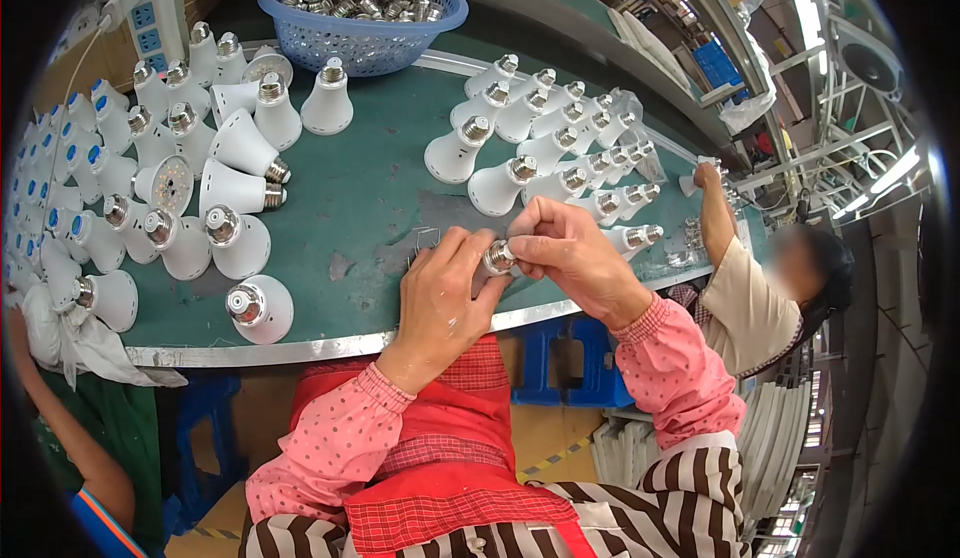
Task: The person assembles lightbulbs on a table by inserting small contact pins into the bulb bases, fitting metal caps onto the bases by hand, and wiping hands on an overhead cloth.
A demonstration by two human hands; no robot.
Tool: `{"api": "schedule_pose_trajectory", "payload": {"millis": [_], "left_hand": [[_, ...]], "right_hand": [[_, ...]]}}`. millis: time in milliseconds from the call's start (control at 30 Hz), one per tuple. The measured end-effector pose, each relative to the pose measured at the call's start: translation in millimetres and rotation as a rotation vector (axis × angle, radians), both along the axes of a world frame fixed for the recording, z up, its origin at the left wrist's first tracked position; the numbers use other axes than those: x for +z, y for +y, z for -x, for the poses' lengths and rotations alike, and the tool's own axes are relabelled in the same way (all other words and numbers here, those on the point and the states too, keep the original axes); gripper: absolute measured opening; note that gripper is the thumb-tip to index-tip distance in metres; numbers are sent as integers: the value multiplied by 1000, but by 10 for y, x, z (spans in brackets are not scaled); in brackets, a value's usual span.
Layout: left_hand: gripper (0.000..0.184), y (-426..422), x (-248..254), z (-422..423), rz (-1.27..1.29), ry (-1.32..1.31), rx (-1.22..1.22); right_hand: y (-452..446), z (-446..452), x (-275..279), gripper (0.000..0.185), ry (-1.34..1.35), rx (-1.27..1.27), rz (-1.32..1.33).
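Bulb [486, 281] sits gripped in left fingers [466, 261], right fingers [537, 249] pinched at its metal cap [497, 257].

Blue stool [597, 373] (partly hidden) below the green table [370, 138].

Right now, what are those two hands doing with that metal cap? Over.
Left hand grips metal cap. Right hand pinched at its tip. White bulbs stand just beyond; none blocking.
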State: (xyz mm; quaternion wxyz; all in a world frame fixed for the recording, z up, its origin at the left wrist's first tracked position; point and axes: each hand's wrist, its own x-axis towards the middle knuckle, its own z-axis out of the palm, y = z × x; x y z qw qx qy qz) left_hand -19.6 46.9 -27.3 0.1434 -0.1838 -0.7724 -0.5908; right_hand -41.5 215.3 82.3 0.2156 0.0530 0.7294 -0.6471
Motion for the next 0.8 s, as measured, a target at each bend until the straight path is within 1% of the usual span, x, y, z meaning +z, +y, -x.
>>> {"api": "schedule_pose_trajectory", "payload": {"millis": [133,233,267,367,400,500,533,633,667,767,800], "left_hand": [[43,12,11,-25,-9,-21,-7],[42,34,64,16,-9,-17,-21],[41,48,68,21,-6,-24,-23],[41,217,77,77,-51,3,-2],[43,291,76,107,-23,7,-2],[43,521,2,209,-6,-12,62],[47,563,-7,218,23,-39,33],[51,662,-9,240,19,14,16],[54,650,-10,224,-27,23,5],[55,429,72,65,-58,91,15],[39,291,96,-33,4,98,19]], "right_hand": [[116,94,-63,13,-69,62,51],[115,21,-87,14,-29,6,103],[110,-25,-60,14,-7,-50,126],[159,-167,-36,13,217,-172,46],[164,-223,-39,14,270,-198,47],[258,-371,-130,15,350,-231,-51],[250,-421,-147,16,370,-275,-90],[218,-481,-152,11,480,-287,-153],[173,-483,-120,10,513,-280,-180],[-3,-404,-127,10,584,-245,-205],[20,-341,-236,11,646,-190,-256]]}}
